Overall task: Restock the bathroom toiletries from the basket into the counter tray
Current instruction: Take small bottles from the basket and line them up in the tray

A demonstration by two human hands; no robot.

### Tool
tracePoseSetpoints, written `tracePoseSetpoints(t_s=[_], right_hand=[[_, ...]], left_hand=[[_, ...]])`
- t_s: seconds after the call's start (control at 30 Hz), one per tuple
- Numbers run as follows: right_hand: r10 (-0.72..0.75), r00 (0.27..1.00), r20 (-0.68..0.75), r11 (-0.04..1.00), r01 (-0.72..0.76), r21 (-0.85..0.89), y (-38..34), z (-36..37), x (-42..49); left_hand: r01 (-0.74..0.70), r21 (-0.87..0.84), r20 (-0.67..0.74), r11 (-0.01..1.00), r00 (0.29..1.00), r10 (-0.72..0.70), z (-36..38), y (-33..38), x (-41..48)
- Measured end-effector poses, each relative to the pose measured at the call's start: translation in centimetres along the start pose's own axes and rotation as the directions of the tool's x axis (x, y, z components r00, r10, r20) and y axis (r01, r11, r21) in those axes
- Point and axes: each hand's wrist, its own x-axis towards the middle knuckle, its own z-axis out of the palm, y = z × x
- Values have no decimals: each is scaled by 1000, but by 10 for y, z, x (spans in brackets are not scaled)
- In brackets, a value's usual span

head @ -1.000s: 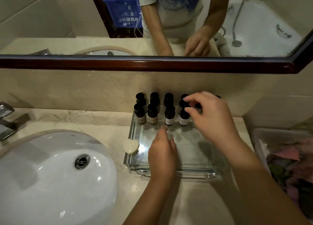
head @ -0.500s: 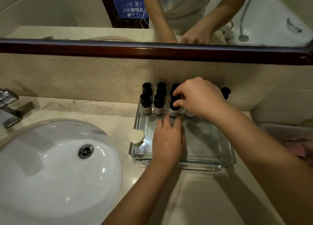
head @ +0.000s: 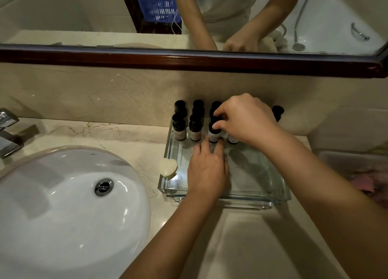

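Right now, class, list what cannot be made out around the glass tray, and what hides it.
Head view:
- Bottle labels: too small, blurred.
- Fourth front bottle: top hidden by right hand.
- Plastic bin: contents blurred, cut by right edge.
- Tap: cut by left edge.

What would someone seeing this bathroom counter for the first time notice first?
The right hand pinches the cap of a dark bottle in the front row at the back of the glass tray. The left hand lies flat in the tray, fingertips at that bottle's base. A white heart-shaped soap sits at the tray's left rim.
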Motion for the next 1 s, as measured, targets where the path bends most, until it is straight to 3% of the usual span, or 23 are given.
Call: tracePoseSetpoints(t_s=[0.1, 0.3, 0.43, 0.53, 1.0], right_hand=[[28, 1000, 3, 999, -28, 46, 1, -6, -5], [147, 966, -215, 949, -76, 307, 28, -40, -36], [224, 968, -113, 945, -187, 268, 53, -27, -40], [181, 983, -38, 959, -168, 227, 54, -12, -35], [85, 996, -40, 979, -76, 190, 49, 6, -8]], left_hand=[[11, -11, 30, 1000, 999, -10, -4, 0, -2], [-2, -1, 118, 1000, 993, 2, -13, -3, -7], [-3, -19, 102, 1000, 995, 5, -16, -1, -12], [-49, -44, 83, 998, 995, 53, -12, 5, -12], [-78, 79, 130, 994, 989, 67, -2, 26, 5]])
